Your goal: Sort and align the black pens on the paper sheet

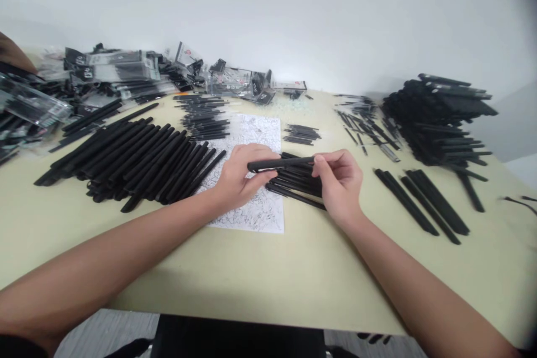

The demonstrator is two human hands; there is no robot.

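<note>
Pale yellow table spreads before you, meeting a white wall at the back. Your black pen is held crosswise between both hands, just above the middle of the work area. Your left hand grips its left end, thumb below and fingers behind; your right hand pinches its right end between thumb and fingers. Directly under it lies a row of black pens, partly hidden by your right hand and overlapping the right edge of a scribbled paper. Just beyond the row you have a small bunch of thin sticks, and left of that a larger pile of sticks. A broad heap of black tubes sits left of your left hand. To your right are some loose tubes, with a tall dark stack behind them. Clear packets crowd the back left, and another person's arm enters at the far left edge.
</note>
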